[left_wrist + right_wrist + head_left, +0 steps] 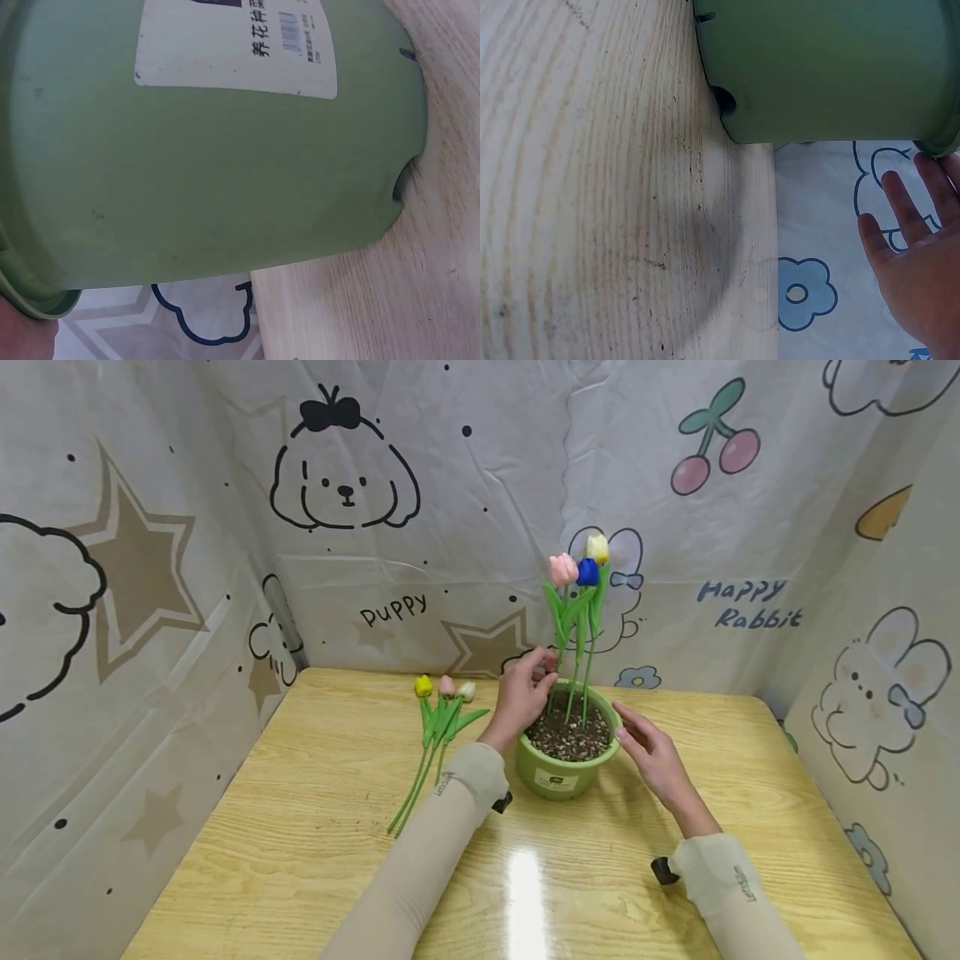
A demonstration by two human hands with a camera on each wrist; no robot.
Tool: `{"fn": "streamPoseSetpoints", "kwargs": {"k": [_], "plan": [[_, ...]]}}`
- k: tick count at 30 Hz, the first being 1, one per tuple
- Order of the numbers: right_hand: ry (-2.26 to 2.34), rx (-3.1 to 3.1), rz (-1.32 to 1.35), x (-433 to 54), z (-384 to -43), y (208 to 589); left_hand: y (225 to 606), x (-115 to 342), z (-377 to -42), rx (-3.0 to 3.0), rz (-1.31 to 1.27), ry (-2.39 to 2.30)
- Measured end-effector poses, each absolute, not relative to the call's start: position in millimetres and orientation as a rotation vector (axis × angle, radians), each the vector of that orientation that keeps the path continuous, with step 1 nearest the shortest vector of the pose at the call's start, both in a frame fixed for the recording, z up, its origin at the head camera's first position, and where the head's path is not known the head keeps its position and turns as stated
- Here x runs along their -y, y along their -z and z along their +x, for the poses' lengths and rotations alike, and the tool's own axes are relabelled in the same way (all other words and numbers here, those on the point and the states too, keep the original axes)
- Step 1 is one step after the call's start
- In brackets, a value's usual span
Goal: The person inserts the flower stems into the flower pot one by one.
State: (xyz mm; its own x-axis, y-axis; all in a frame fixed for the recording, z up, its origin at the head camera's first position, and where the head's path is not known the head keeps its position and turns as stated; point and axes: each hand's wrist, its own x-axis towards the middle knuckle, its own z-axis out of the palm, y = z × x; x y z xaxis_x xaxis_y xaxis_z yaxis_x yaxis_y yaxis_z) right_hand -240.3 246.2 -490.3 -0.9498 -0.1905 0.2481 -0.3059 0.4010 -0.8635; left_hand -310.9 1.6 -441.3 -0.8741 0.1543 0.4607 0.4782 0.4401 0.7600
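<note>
A light green flowerpot (557,781) filled with dark, gritty soil (564,745) stands on the table. Three artificial tulips rise from the soil: a pink tulip (563,569), a blue tulip (587,572) and a cream-yellow tulip (597,548). My left hand (519,700) reaches over the pot's left rim and pinches the pink tulip's stem low down, between thumb and fingers. On the opposite side, my right hand (657,758) rests its fingertips at the rim, its fingers fairly straight and spread in the right wrist view.
Left of the pot, a yellow tulip (423,686), another pink tulip (447,686) and a white tulip (467,692) lie together on the wooden table (300,827). A patterned cloth (480,485) hangs behind the table and along both sides.
</note>
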Motion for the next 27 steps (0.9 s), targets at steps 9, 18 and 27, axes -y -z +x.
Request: {"fn": "streamPoseSetpoints", "kwargs": {"k": [9,18,27], "plan": [[-1.584,2.53,0.443,-244.6,-240.3,489.3,442.1,-2.0,-313.0,2.399,-0.534,1.309],[-1.591,2.52,0.449,-246.4,-242.0,489.3,441.6,-3.3,-315.6,2.411,-0.541,1.247],[-1.605,2.537,0.446,-246.8,-242.6,490.7,441.6,-3.6,-314.1,2.455,-0.507,1.21]]}}
